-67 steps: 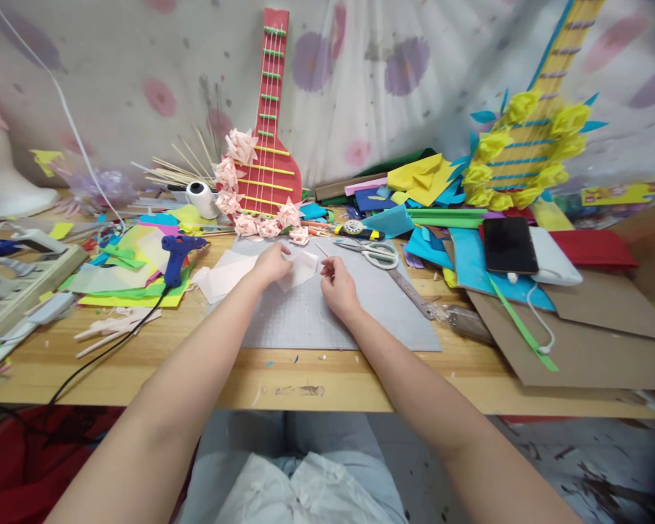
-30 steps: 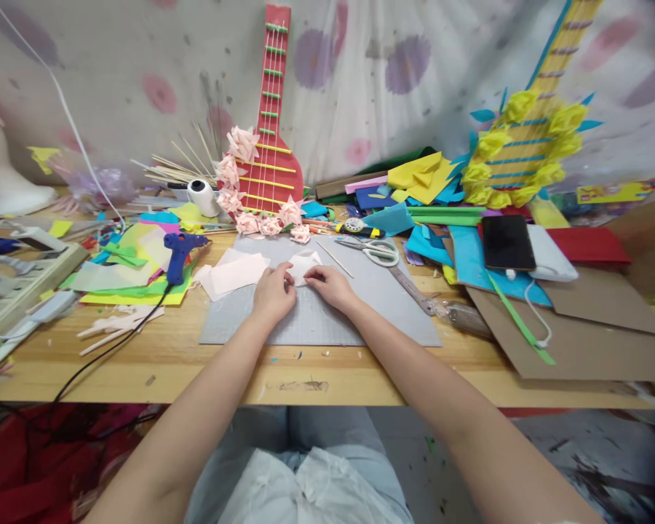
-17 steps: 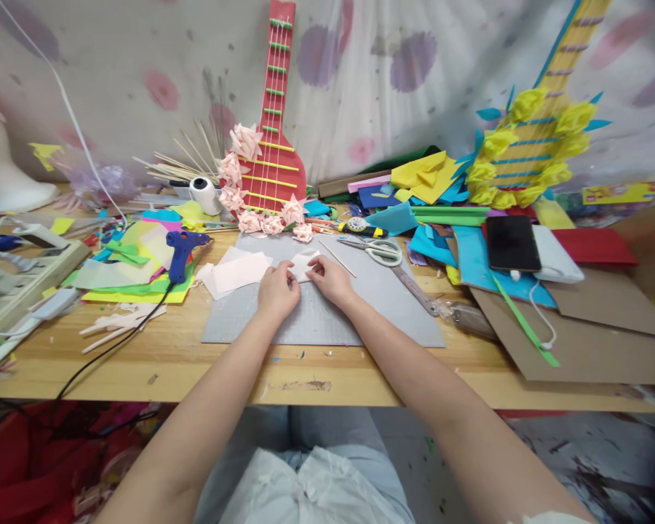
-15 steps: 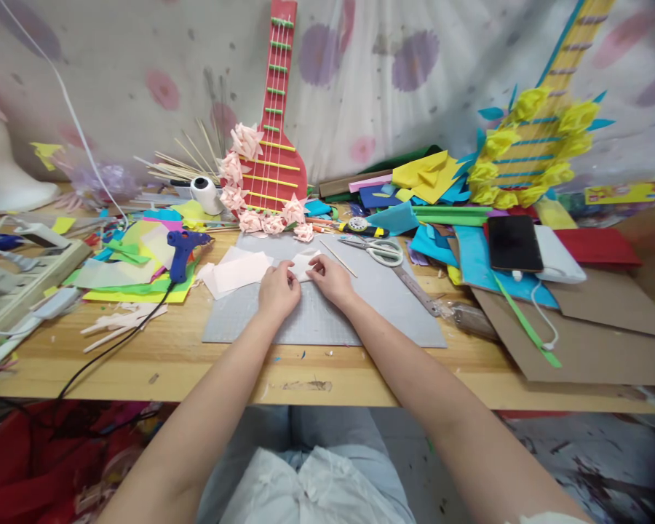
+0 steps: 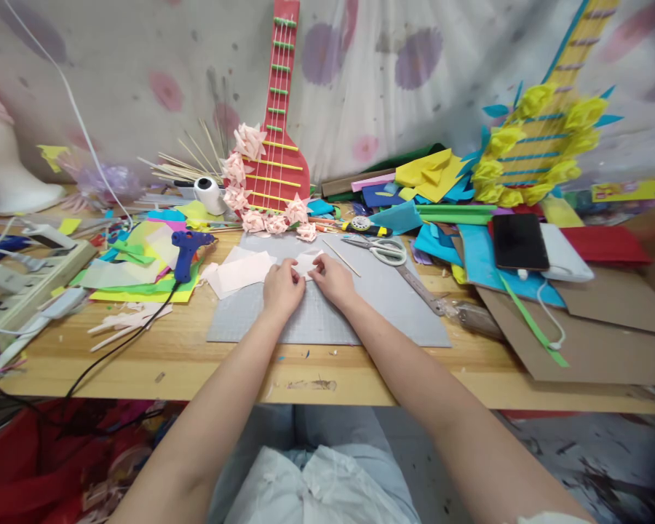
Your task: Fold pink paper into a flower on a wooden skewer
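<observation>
A small pale pink paper piece [image 5: 307, 263] lies on the grey cutting mat [image 5: 371, 306] in the middle of the wooden table. My left hand [image 5: 282, 287] pinches its near left edge with curled fingers. My right hand [image 5: 332, 279] presses on its right side, fingers bent down onto it. Both hands sit close together on the mat. More pale pink sheets [image 5: 237, 271] lie just left of my left hand. A thin wooden stick [image 5: 341, 257] rests on the mat right of the paper.
A blue glue gun [image 5: 186, 249] lies left on coloured sheets. Scissors [image 5: 379, 250], a metal ruler [image 5: 421, 290] and a phone [image 5: 519, 241] lie right. A red cardboard guitar [image 5: 277, 145] with pink paper flowers [image 5: 276, 222] leans behind; a yellow-flowered guitar [image 5: 535, 145] stands far right. Brown cardboard [image 5: 589, 342] covers the right.
Earlier the paper was held up off the mat with my right hand apart from it; since then both hands have come together on it, pressing it on the mat. The view shifted slightly.
</observation>
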Demonstrator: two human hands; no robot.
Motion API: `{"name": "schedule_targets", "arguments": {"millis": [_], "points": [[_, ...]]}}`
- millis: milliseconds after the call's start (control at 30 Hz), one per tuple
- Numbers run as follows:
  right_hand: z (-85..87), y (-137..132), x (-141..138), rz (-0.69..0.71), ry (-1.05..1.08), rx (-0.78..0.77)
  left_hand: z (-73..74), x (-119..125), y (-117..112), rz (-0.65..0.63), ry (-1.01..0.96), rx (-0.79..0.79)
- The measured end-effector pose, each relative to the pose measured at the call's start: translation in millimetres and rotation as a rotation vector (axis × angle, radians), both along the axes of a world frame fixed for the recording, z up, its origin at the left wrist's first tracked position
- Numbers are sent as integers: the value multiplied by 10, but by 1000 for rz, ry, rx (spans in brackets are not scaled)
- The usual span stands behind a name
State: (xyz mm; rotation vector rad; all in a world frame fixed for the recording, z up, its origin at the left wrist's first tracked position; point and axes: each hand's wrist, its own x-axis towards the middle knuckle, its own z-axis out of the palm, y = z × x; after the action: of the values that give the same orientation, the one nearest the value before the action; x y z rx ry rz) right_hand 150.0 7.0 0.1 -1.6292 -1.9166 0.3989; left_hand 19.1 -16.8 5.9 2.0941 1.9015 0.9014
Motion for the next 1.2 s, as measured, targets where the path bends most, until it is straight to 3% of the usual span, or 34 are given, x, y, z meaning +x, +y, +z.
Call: {"name": "schedule_targets", "arguments": {"millis": [300,600,1200], "points": [[10,-2,-14,-37,-35,-15,-19,2,18,-7,16,22],[38,-59,-60,-14,-186,55,60,53,-19,-28,190,-48],[-22,-100,5,33,-187,73,30,45,11,3,177,-63]]}}
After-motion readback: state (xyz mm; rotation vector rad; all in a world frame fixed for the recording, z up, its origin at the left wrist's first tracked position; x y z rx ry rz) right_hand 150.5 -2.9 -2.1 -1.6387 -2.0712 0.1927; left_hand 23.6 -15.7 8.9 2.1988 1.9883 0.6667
